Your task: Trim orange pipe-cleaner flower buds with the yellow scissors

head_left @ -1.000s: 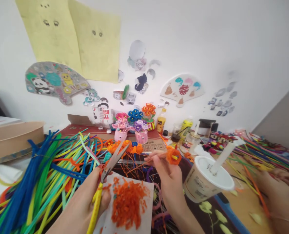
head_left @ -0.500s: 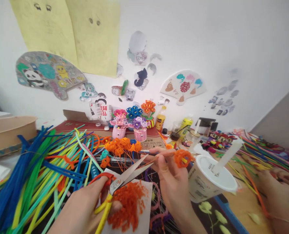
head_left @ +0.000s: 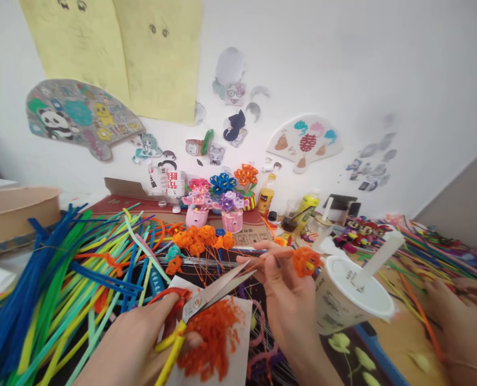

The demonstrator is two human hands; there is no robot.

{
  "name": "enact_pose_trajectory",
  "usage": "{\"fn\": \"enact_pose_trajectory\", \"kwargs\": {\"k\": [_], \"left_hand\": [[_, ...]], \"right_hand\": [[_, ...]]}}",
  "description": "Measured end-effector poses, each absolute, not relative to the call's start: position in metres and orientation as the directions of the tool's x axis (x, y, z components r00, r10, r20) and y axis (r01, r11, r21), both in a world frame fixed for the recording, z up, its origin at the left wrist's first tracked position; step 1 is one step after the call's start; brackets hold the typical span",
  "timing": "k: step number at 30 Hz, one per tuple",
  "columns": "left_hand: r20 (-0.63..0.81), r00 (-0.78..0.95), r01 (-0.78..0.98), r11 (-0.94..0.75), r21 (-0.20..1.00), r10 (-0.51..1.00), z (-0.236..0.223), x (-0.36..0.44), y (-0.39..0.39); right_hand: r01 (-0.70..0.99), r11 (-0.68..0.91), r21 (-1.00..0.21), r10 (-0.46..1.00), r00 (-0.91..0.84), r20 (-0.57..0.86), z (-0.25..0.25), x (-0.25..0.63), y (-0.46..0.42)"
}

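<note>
Gripping slightly parted scissors in curled left fingers, pinching a fuzzy orange flower by its stem in closed-up right fingers, kinda hovering blades near orange fluff.

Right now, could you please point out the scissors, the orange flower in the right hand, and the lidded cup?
Scissors (head_left: 193, 307): head view, on the pivot area.
Orange flower (head_left: 303, 261): head view, on its petals.
Lidded cup (head_left: 351, 298): head view, on its lid.

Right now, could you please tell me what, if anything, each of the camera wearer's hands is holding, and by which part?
The left hand holds scissors by the handles; the right hand holds an orange flower by its stem.
</note>
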State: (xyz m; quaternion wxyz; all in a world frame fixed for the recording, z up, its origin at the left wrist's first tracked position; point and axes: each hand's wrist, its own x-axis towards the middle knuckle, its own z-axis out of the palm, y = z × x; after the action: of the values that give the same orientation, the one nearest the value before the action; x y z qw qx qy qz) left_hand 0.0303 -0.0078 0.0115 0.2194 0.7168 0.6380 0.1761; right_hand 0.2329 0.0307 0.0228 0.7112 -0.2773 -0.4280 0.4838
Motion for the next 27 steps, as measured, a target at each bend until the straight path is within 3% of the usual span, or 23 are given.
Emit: {"fn": "enact_pose_trajectory", "kwargs": {"k": [12, 27], "left_hand": [[-0.105, 0.178, 0.807, -0.083, 0.585, 0.978, 0.0161, 0.0370, -0.0074], [-0.118, 0.155, 0.843, -0.069, 0.534, 0.981, 0.0180, 0.0341, -0.0062]], "right_hand": [[-0.510, 0.323, -0.797, 0.946, 0.148, 0.289, 0.0244, 0.2323, 0.0297], [-0.517, 0.347, -0.782, 0.938, 0.205, 0.280, 0.0235, 0.2318, 0.0312]]}}
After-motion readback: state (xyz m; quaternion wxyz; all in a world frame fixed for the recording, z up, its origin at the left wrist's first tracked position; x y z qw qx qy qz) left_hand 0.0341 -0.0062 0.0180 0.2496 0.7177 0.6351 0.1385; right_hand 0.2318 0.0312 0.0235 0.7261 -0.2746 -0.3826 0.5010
